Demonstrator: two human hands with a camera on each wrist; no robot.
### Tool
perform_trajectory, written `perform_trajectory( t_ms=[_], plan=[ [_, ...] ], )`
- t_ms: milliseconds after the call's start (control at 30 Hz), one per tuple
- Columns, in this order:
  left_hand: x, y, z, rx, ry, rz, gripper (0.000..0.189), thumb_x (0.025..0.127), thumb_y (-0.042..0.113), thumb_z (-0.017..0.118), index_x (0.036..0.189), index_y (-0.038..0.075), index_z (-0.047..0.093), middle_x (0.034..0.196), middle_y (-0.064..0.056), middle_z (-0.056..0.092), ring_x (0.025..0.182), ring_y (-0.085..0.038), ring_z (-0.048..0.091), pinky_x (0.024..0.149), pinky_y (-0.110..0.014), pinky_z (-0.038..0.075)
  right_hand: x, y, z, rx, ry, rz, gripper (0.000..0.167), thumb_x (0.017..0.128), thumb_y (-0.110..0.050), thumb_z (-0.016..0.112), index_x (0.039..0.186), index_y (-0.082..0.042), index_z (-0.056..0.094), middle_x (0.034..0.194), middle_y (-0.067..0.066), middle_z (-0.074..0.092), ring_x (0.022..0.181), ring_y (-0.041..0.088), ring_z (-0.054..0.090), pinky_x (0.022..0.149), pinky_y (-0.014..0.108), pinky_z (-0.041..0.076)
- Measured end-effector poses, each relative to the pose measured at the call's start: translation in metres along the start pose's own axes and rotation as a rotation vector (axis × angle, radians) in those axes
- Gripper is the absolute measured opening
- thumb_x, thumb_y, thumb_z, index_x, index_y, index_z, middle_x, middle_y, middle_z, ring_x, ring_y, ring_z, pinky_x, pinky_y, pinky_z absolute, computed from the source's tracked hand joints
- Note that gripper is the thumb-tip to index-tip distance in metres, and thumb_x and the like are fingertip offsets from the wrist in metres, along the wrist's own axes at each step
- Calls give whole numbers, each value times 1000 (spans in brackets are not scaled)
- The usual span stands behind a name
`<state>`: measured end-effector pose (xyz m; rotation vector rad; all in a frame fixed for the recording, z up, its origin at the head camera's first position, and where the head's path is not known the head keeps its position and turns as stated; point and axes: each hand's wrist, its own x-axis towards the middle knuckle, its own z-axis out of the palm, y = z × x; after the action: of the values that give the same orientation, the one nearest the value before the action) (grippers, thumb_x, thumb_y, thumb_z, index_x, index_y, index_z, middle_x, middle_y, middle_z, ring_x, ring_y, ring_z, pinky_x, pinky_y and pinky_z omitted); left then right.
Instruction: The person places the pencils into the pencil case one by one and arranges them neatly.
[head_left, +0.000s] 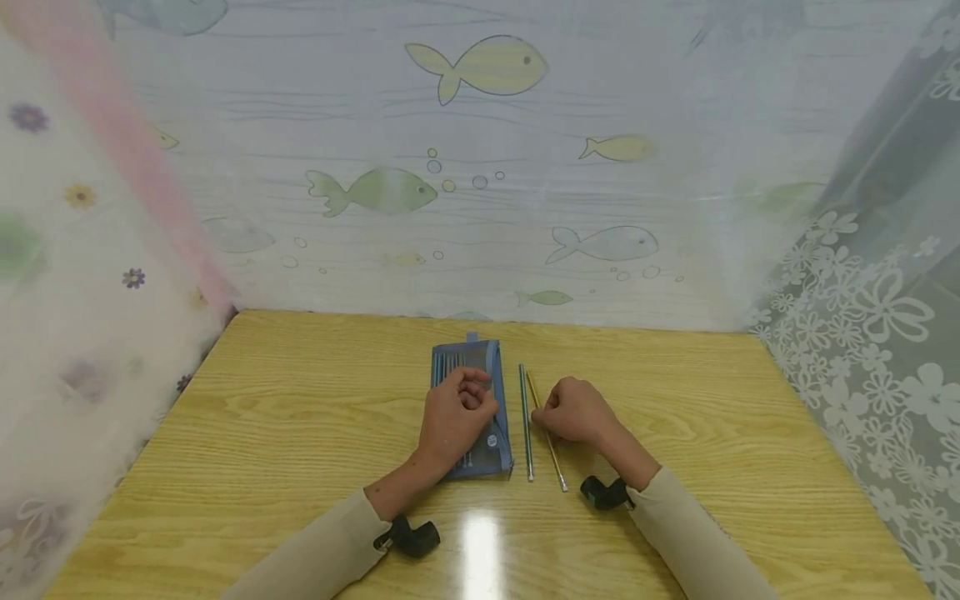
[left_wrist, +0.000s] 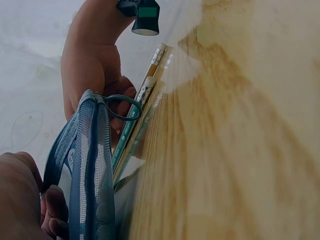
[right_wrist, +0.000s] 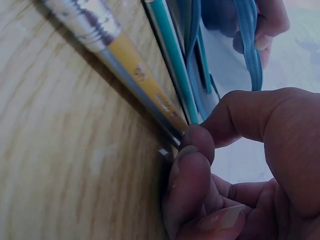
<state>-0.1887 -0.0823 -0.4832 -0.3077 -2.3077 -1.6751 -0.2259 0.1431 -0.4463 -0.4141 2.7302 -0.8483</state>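
Note:
A blue mesh zip pencil case [head_left: 501, 358] lies on the table with several slim pencils visible inside. Over it is my left hand [head_left: 453, 417], its curled fingers pinching the case near the zipped edge. To the right, my right hand [head_left: 577, 410] pinches a yellow pencil [right_wrist: 142, 75] between thumb and fingertips. That pencil lies slanted, its silver ferrule and white eraser toward me. Between it and the case a teal pencil [head_left: 526, 433] lies lengthwise on the table. A ring-shaped zip pull [left_wrist: 124, 119] shows at the end of the case in the left wrist view.
The wood-grain table [head_left: 300, 392] spreads around both hands. Behind it hangs a fish-print curtain [head_left: 360, 125], with a floral curtain [head_left: 82, 275] at left and white flower lace [head_left: 885, 400] at right. Each wrist carries a small black camera [head_left: 415, 537].

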Motion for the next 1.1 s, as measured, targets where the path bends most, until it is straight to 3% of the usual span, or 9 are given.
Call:
perform_trajectory(
  t_ms=[333,500,667,900,1100],
  plan=[
    [1,0,0,9,1,16,24,94,5,68,118,2,70,86,0,69,64,-10,63,63,-27,52,1,-1,-8,-8,-20,-11,41,92,-23,70,52,-15,60,46,-9,53,44,10,47,48,26,33],
    [1,2,0,7,2,12,24,94,4,68,118,3,69,86,0,69,63,-10,62,62,-27,51,5,-10,-15,58,-15,-26,39,93,-22,66,55,-15,56,48,-7,45,46,11,39,50,28,32],
    [1,3,-1,4,10,15,24,94,3,68,118,1,70,85,-1,69,62,-10,62,60,-26,51,12,-23,-15,158,-79,-43,39,96,-20,64,59,-12,60,49,-4,50,46,12,41,51,29,35],
    [2,2,-1,2,15,17,23,95,3,67,118,3,70,85,0,69,61,-10,62,59,-25,50,21,-30,-10,242,-145,-32,41,97,-16,61,57,-15,54,50,-2,49,45,14,35,50,30,33],
    [0,2,-1,4,14,26,23,95,3,67,118,1,70,85,0,69,61,-10,62,58,-25,50,28,-30,-5,292,-164,-11,40,98,-15,60,59,-11,61,53,0,56,46,14,41,48,29,35]
  ],
)
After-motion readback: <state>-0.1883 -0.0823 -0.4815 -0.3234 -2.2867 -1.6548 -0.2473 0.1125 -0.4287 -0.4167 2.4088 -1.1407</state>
